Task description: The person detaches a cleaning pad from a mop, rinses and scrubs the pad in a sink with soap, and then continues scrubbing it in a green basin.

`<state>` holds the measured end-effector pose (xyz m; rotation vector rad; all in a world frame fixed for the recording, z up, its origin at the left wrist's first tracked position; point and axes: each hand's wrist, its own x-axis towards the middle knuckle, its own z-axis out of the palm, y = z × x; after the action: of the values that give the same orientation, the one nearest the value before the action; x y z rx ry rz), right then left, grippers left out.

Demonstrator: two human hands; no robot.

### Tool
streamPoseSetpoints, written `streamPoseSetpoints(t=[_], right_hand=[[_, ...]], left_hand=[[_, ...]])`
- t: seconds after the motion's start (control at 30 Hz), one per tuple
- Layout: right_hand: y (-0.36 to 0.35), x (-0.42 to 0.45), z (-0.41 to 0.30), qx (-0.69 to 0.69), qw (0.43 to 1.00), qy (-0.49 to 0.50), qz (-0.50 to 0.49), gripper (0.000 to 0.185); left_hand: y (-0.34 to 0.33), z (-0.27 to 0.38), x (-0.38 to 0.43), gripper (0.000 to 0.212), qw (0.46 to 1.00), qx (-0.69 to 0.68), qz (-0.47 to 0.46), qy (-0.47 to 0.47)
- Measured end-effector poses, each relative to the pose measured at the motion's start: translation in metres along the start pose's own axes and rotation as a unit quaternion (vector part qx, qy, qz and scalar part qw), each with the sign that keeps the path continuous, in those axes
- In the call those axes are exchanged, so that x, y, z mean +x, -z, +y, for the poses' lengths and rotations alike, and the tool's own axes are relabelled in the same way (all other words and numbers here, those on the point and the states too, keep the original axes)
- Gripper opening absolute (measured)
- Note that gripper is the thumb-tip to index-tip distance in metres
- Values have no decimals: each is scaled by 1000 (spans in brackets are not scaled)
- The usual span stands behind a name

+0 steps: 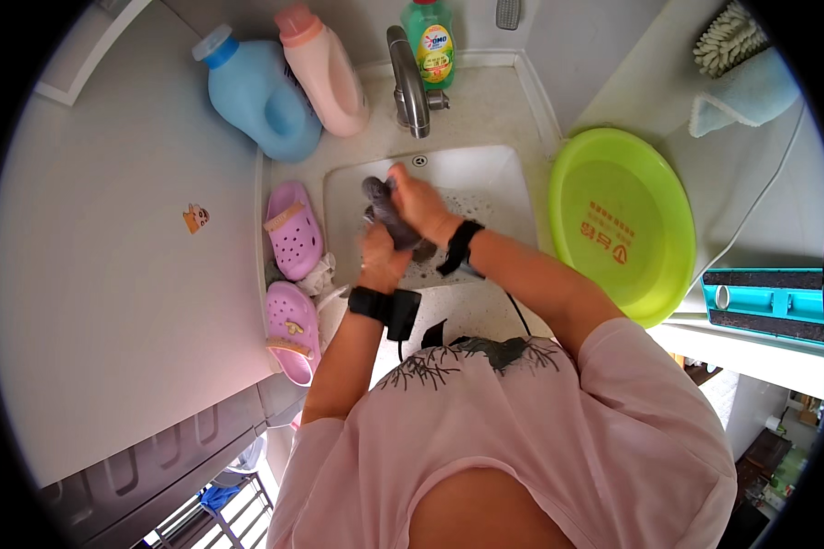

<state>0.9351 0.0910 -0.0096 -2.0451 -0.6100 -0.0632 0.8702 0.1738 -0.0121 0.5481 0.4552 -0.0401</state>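
Both hands are over a white sink basin (pixel 501 171) with soapy, bubbly water in it. A wet dark grey cloth item (pixel 386 206), perhaps a sock, is bunched between them. My left hand (pixel 382 250) grips its lower part, and my right hand (pixel 415 202) holds it from the upper right. Motion blurs the fingers, so their exact grip is partly hidden. Below the cloth, a dark round patch (pixel 424 252) shows in the basin, perhaps the drain or more cloth. The curved metal faucet (pixel 408 82) stands behind the basin; no stream of water shows from it.
Pink clogs (pixel 295 233) lie along the left edge beside a crumpled white cloth (pixel 318 276). Blue (pixel 261 96) and pink detergent bottles (pixel 326 75) stand back left. A green OMO bottle (pixel 436 48) is behind the faucet. To the right sits a lime-green plastic basin (pixel 625 302).
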Motion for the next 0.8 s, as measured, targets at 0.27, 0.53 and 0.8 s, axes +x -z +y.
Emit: streamPoseSetpoints(t=[0.27,0.53,0.8], right_hand=[[4,-21,-19,34,996,79,3,25],[-1,3,28,78,990,-62,98,37],[16,2,-5,29,998,10,58,31]], left_hand=[[26,12,28,24,997,78,19,13],[-4,13,7,33,999,36,17,-7],[24,27,25,44,999,28,-26,35]])
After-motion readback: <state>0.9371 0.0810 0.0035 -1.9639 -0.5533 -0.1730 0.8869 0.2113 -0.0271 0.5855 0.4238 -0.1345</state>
